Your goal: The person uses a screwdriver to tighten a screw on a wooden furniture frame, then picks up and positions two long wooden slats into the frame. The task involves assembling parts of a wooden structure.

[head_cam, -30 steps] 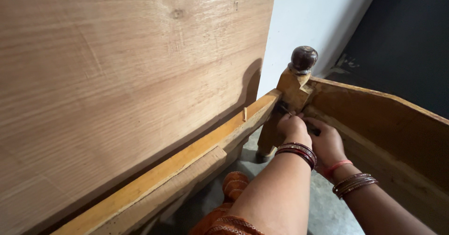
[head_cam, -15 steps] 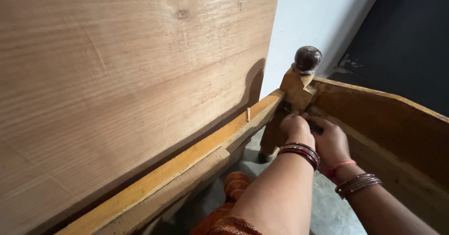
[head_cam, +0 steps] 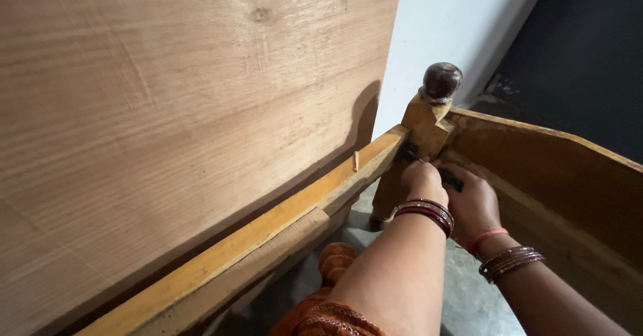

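**Hands barely shift at the bedpost joint**

Little has moved since the earlier frames: both hands stay pressed to the same corner, and only the view has crept slightly closer and lower.

At the centre is the corner post [head_cam: 423, 132], a square yellow-brown upright topped by a dark round knob [head_cam: 441, 80]. It stands where the long side rail [head_cam: 268, 225] meets the end board [head_cam: 569, 175]. A small dark piece [head_cam: 453, 179], seemingly a fitting or tool, lies at that joint; I cannot tell which.

The left hand [head_cam: 422, 181] is closed into a loose fist against the post's lower face, knuckles up, fingers curled out of sight, so what it grips cannot be told. The right hand [head_cam: 474, 202] sits just beside it, touching, fingers bent inward around the dark piece; how firmly is hidden. Held so close together, the two hands seem to brace each other at the joint. Stacked bangles [head_cam: 426, 212] ring the left wrist, with more bangles and a pink band on the right.

A large plywood sheet [head_cam: 167, 108] leans upright along the rail, probably propped there to keep the frame's inside reachable. Below, grey floor [head_cam: 469, 296] shows, along with a fold of orange patterned cloth [head_cam: 328, 296].

No packages, labels or signs are visible; behind are only a plain white wall [head_cam: 455, 21] and a dark panel [head_cam: 589, 55].
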